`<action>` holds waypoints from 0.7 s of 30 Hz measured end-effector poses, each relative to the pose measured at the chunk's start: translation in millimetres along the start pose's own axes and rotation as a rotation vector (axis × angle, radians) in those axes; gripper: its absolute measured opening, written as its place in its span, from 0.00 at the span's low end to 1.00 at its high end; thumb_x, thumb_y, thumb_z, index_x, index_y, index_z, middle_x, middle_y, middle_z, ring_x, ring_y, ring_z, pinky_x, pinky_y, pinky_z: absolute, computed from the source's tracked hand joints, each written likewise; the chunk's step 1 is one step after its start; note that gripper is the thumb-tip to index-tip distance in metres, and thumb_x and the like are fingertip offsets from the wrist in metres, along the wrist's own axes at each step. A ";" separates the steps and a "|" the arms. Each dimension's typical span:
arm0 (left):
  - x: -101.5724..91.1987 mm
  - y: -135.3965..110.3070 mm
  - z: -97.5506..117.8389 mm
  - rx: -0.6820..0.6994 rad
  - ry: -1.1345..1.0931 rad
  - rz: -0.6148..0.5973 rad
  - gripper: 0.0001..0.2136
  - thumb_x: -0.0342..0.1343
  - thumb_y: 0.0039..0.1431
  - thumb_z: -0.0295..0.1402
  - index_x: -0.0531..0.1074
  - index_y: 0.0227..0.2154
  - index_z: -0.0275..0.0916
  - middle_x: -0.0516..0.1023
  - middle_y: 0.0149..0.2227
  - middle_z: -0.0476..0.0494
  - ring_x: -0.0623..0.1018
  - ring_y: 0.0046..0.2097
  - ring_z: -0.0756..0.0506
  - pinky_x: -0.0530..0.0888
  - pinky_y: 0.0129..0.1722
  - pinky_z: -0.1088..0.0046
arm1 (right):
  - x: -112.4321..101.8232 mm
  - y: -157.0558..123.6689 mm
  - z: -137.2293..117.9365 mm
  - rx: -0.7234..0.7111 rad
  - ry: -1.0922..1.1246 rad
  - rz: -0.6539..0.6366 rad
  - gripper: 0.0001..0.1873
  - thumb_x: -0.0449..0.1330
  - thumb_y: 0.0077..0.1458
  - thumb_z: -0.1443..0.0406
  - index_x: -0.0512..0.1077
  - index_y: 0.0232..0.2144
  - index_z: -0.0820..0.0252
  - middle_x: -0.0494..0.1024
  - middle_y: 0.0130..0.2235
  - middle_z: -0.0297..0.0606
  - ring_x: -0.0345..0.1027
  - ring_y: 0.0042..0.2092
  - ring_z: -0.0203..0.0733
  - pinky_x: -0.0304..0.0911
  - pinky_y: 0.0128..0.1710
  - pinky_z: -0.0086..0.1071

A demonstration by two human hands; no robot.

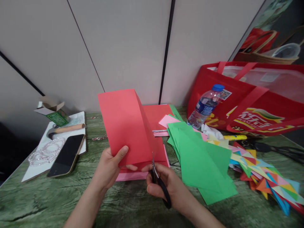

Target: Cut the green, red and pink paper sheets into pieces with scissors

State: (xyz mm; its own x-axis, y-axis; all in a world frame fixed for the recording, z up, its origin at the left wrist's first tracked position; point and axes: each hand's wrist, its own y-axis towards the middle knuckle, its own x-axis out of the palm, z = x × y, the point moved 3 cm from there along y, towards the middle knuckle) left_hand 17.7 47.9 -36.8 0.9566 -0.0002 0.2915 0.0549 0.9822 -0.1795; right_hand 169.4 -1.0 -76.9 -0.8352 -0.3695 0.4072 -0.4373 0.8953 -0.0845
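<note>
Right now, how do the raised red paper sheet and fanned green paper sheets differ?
Pose: the red paper sheet is held up by the left hand; the green paper sheets lie on the green wood-patterned table.
Form: the red sheet is bent; the green sheets look flat.
Shared: plain coloured paper.

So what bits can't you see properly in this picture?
Head view: some fingers of the left hand, partly behind the red sheet.
Head view: part of the scissors, hidden by the right hand.
Head view: left part of the flat red paper, behind the raised sheet.
Head view: right end of the red bag, cut off by the picture's edge.
Head view: print on the green box, too small.
</note>
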 end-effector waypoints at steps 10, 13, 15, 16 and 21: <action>-0.3 1.2 -1.6 0.011 0.001 -0.018 0.08 0.61 0.45 0.31 0.72 0.28 0.31 0.78 0.25 0.44 0.76 0.19 0.48 0.76 0.17 0.73 | -0.9 -0.5 2.3 -0.033 0.008 -0.008 0.19 0.65 0.43 0.60 0.67 0.36 0.63 0.64 0.23 0.27 0.55 0.25 0.29 0.51 0.25 0.25; 0.2 1.8 -1.4 0.014 0.004 -0.026 0.08 0.61 0.46 0.31 0.72 0.29 0.31 0.78 0.22 0.45 0.75 0.18 0.48 0.76 0.16 0.73 | -1.6 -0.4 3.3 -0.037 -0.006 -0.009 0.18 0.65 0.44 0.60 0.67 0.35 0.63 0.65 0.23 0.28 0.56 0.25 0.29 0.52 0.25 0.24; 0.3 2.3 -1.5 0.013 0.003 -0.031 0.08 0.61 0.46 0.31 0.72 0.28 0.31 0.77 0.21 0.46 0.75 0.18 0.48 0.76 0.17 0.73 | -1.8 -0.2 3.1 -0.042 -0.015 -0.005 0.17 0.65 0.44 0.59 0.67 0.35 0.63 0.64 0.23 0.27 0.56 0.25 0.29 0.52 0.24 0.24; 0.2 2.5 -1.5 0.013 0.002 -0.033 0.07 0.61 0.46 0.31 0.72 0.27 0.31 0.77 0.20 0.46 0.75 0.18 0.48 0.76 0.17 0.73 | -1.9 -0.1 3.0 -0.043 -0.021 -0.003 0.17 0.65 0.44 0.60 0.67 0.35 0.63 0.64 0.23 0.27 0.56 0.25 0.29 0.51 0.24 0.24; -1.0 2.0 -2.3 0.011 0.000 -0.035 0.07 0.61 0.46 0.31 0.72 0.24 0.31 0.78 0.22 0.45 0.76 0.19 0.48 0.76 0.17 0.74 | -1.7 0.4 2.0 -0.056 -0.036 0.009 0.17 0.65 0.43 0.59 0.68 0.34 0.64 0.63 0.22 0.27 0.54 0.24 0.28 0.50 0.23 0.24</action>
State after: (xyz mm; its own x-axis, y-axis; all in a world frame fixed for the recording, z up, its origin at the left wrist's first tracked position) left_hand 17.5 49.4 -39.6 0.9541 -0.0344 0.2976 0.0850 0.9837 -0.1588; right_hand 170.0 -0.6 -79.5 -0.8508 -0.3696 0.3736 -0.4117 0.9106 -0.0366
